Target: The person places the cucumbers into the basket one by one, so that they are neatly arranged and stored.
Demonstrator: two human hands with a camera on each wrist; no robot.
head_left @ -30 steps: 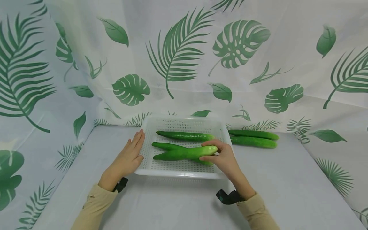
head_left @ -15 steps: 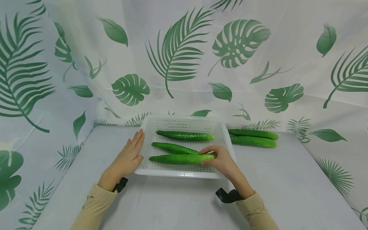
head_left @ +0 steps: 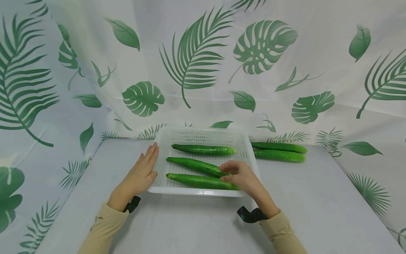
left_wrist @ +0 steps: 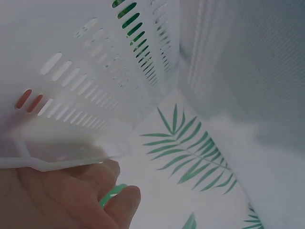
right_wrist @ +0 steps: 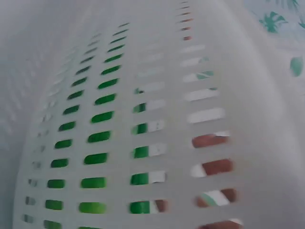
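Note:
A white perforated basket (head_left: 203, 192) holds three cucumbers: a back cucumber (head_left: 204, 150), a middle cucumber (head_left: 193, 164) and a front cucumber (head_left: 201, 181). Over the right ends of the middle and front ones is my right hand (head_left: 242, 175), thumb and fingers parted. It hides those ends, so contact is unclear. My left hand (head_left: 141, 173) rests along the basket's left side with fingers extended. The left wrist view shows that hand (left_wrist: 71, 195) beneath the basket rim (left_wrist: 52, 164). Green shows through slots in the basket wall (right_wrist: 171, 119) in the right wrist view.
Two more cucumbers (head_left: 279, 155) lie side by side on the white tabletop (head_left: 317, 197), right of the basket. A leaf-printed curtain (head_left: 203, 70) stands behind and at the sides. Black wrist straps (head_left: 250, 214) are on both arms.
The right hand has lowered the front cucumber from across the middle one to the basket's front side, and its fingers have loosened from it. The left hand has stayed in place.

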